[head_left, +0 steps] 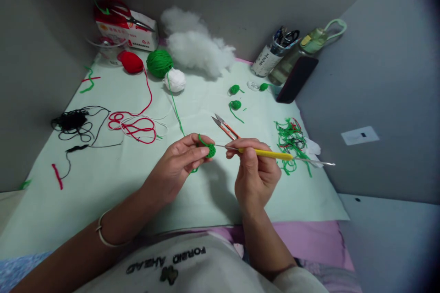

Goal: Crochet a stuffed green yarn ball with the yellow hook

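My left hand (178,160) pinches a small green crocheted piece (209,149) between thumb and fingers, with green yarn looped over the forefinger. My right hand (252,169) grips a yellow-handled crochet hook (271,154), whose metal tip points left into the green piece. The green strand (176,110) runs back across the pale green mat (103,183) to a green yarn ball (160,62).
Orange-handled snips (225,127) lie just beyond my hands. Red (131,62) and white (175,79) yarn balls, stuffing (197,48), a box (127,29), small green pieces (235,97), yarn scraps (292,139), black yarn (70,121), a phone (296,80), a bottle (302,52) and a tool jar (271,55) surround the mat.
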Available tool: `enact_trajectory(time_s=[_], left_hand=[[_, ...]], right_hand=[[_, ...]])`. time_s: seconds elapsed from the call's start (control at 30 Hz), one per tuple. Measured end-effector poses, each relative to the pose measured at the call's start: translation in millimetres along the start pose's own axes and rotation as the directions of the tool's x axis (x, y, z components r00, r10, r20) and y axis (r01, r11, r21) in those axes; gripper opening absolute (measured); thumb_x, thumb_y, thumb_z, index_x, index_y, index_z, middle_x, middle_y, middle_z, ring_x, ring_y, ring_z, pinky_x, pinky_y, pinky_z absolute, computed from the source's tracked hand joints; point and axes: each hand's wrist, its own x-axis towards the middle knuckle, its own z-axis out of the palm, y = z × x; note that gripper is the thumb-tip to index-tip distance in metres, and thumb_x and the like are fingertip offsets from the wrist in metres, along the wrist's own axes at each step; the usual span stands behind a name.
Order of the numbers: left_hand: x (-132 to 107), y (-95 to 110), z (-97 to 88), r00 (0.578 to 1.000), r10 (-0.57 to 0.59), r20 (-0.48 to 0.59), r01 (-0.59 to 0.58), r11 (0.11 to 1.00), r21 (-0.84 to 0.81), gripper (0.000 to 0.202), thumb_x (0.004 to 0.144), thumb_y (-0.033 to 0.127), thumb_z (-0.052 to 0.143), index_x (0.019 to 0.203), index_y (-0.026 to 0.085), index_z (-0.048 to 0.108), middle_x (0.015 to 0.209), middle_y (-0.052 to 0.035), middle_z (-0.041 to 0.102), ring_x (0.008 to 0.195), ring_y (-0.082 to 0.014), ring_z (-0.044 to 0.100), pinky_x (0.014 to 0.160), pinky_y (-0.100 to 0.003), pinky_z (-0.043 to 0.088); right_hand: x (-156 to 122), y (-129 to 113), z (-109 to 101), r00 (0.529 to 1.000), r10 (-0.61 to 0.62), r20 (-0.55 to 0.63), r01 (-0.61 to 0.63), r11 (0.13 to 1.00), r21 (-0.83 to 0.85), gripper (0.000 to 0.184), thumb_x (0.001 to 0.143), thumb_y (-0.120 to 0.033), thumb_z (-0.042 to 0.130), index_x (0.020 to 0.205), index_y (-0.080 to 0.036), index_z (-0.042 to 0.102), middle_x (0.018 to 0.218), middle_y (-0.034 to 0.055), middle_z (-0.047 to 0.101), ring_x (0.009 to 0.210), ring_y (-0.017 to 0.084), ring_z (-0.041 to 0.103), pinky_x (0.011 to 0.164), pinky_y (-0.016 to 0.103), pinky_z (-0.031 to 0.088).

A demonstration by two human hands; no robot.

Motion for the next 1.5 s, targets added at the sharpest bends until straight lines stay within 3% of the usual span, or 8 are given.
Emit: enact_trajectory(time_s=[0.63,0.97,1.13,1.27,1.33,1.5], left_hand=[[1.6,0.1,-0.5,0.998,-0.044,-0.033,0.045,0.999,0.026,0.016,0.079,0.029,0.085,0.087,0.018,0.077,0.061,0.0056,0.052,0.060,-0.0088,0.045,0.075,-0.023,0.045],[2.8,0.1,-1.4,0.997,-0.054,-0.047,0.057,0.996,0.063,0.020,0.077,0.031,0.085,0.088,0.017,0.075,0.067,0.0033,0.056,0.063,-0.0098,0.046,0.063,-0.024,0.034],[3.0,0.5,-3.6,0.999,-0.050,0.003,0.049,0.994,0.096,0.019,0.079,0.032,0.085,0.085,0.017,0.076,0.070,0.0026,0.057,0.061,-0.0084,0.042,0.058,-0.024,0.030],[-0.2,0.3,-1.7,1.000,0.010,-0.001,-0.010,0.986,0.164,0.019,0.082,0.034,0.086,0.086,0.018,0.076,0.065,0.0047,0.056,0.057,-0.0071,0.041,0.055,-0.023,0.029],[-2.6,-0.7,0.5,0.996,0.084,-0.001,-0.082,0.977,0.198,0.018,0.083,0.033,0.086,0.089,0.019,0.076,0.066,0.0039,0.060,0.061,-0.0082,0.050,0.057,-0.022,0.035],[-6.1,-3.2,4.0,0.995,0.083,0.056,-0.091,0.983,0.162,0.028,0.085,0.029,0.086,0.110,0.021,0.076,0.088,-0.0023,0.078,0.084,-0.0155,0.072,0.083,-0.028,0.052]], right_hand=[[-0.1,1.6,1.1,0.999,-0.033,0.012,0.032,0.997,0.075,0.019,0.104,-0.022,0.061,0.102,-0.026,0.080,0.091,0.0004,0.076,0.074,0.013,0.068,0.067,0.033,0.055],[0.9,-3.5,1.3,0.996,-0.078,0.052,0.078,0.997,-0.008,0.021,0.104,-0.019,0.059,0.100,-0.024,0.079,0.087,0.0009,0.074,0.075,0.014,0.067,0.067,0.031,0.056],[1.7,-6.5,-1.8,0.992,-0.077,0.099,0.081,0.996,-0.038,0.021,0.104,-0.018,0.059,0.099,-0.023,0.079,0.087,0.0017,0.074,0.077,0.015,0.068,0.068,0.032,0.057],[0.6,-3.7,-2.2,0.996,-0.029,0.090,0.029,1.000,0.005,0.020,0.104,-0.020,0.060,0.097,-0.024,0.079,0.085,0.0011,0.073,0.074,0.014,0.067,0.067,0.031,0.056],[-0.8,-1.2,-1.0,0.995,0.038,0.093,-0.044,0.997,0.064,0.018,0.103,-0.023,0.062,0.097,-0.024,0.079,0.085,0.0009,0.072,0.074,0.014,0.067,0.068,0.031,0.055],[-0.1,1.1,3.0,0.957,0.273,0.101,-0.290,0.911,0.293,0.017,0.101,-0.032,0.067,0.091,-0.024,0.078,0.082,-0.0004,0.070,0.073,0.012,0.066,0.067,0.026,0.056]])
